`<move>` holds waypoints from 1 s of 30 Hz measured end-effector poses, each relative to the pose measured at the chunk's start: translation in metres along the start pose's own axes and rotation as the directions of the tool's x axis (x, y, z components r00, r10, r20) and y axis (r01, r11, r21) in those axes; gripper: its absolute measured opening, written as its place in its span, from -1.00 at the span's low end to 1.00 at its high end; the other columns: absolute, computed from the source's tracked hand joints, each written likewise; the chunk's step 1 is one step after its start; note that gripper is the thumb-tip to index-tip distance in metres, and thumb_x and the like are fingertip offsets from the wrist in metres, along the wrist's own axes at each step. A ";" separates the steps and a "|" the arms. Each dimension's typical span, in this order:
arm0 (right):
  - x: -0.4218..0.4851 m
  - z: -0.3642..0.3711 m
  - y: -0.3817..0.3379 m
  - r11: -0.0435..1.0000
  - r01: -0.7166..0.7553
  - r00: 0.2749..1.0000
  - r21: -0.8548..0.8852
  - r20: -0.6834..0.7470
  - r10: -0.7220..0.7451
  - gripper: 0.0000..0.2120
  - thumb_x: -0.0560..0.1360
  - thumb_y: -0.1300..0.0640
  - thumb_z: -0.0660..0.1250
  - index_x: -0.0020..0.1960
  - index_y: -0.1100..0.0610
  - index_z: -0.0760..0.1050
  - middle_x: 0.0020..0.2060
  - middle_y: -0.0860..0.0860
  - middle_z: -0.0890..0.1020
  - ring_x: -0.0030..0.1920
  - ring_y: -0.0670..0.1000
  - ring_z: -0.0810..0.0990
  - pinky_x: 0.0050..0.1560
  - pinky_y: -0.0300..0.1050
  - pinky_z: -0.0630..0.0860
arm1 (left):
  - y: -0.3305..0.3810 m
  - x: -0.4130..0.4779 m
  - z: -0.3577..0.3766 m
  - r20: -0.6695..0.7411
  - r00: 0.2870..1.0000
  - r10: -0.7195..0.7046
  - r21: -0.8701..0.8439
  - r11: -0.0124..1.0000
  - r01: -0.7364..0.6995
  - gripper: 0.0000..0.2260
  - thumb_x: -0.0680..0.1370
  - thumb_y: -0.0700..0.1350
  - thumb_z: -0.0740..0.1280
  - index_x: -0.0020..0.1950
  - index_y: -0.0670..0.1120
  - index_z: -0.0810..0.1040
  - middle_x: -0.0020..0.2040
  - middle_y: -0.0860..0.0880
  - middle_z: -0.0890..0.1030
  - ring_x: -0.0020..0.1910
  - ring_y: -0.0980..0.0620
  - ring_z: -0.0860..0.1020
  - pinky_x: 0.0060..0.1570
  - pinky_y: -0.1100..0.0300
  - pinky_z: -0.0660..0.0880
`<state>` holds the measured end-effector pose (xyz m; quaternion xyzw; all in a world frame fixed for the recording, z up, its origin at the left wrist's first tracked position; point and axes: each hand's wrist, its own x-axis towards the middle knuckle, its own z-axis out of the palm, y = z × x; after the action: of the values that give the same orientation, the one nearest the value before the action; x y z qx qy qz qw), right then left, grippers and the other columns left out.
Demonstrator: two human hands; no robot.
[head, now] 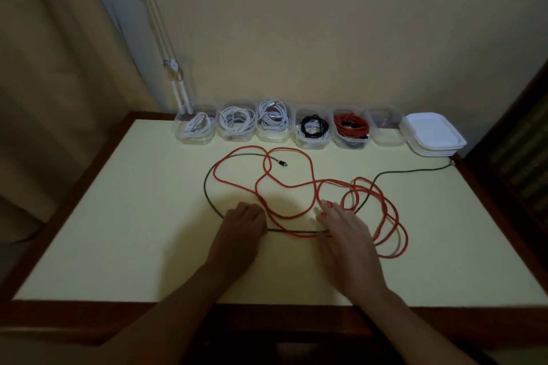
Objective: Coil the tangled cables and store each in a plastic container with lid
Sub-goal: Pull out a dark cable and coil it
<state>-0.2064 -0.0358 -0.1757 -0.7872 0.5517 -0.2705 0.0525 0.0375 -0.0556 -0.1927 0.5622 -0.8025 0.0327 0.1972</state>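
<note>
A long red cable [290,217] lies in loose tangled loops across the middle of the pale yellow table [118,216]. Tangled with it is a black cable [205,187], whose plug end [283,163] lies inside the far loops and whose other end runs off the table's right edge. My left hand [243,225] is down on the black cable with its fingers curled over it. Over the red loops lies my right hand [341,228], fingers straight. One clear empty container [385,130] stands at the back right.
Several clear containers line the back edge: three with white cables [237,123], one with black and white [312,129], one with red [351,127]. A stack of white lids [433,133] sits at the back right. A dark cabinet stands to the right, a curtain to the left.
</note>
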 end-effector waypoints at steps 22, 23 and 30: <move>0.112 -0.079 -0.064 0.944 -0.281 0.959 0.174 0.027 0.281 -0.63 0.63 -0.02 0.28 0.41 0.01 0.51 0.03 0.07 0.71 0.03 0.14 0.65 -0.02 -0.03 0.53 | 0.047 0.155 -0.265 -0.331 0.882 -0.336 -0.682 0.731 0.022 -0.92 0.68 -0.13 0.20 0.16 -0.04 0.41 -0.26 0.10 0.56 -0.27 0.29 0.50 -0.21 0.30 0.39; 0.121 -0.084 -0.068 0.940 -0.284 0.959 0.188 0.037 0.282 -0.71 0.64 -0.03 0.26 0.30 0.01 0.58 -0.04 0.05 0.71 -0.02 0.12 0.66 -0.04 -0.04 0.55 | 0.049 0.160 -0.278 -0.349 0.873 -0.341 -0.704 0.710 -0.005 -0.93 0.68 -0.13 0.20 0.16 -0.03 0.40 -0.25 0.10 0.57 -0.27 0.31 0.51 -0.21 0.32 0.39; 0.172 -0.141 -0.094 0.661 -0.396 0.898 0.637 0.120 0.423 -0.52 0.70 -0.09 0.12 -0.08 0.25 0.60 -0.20 0.18 0.73 -0.24 0.14 0.74 -0.09 0.04 0.65 | 0.055 0.167 -0.330 -0.399 0.819 -0.413 -0.769 0.637 -0.054 -0.90 0.67 -0.10 0.24 0.17 -0.02 0.40 -0.21 0.12 0.61 -0.08 0.21 0.56 -0.04 0.34 0.40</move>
<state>-0.1530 -0.1231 0.0428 -0.5699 0.5873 -0.4402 0.3695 0.0315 -0.0937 0.1796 0.4764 -0.5887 -0.1653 0.6317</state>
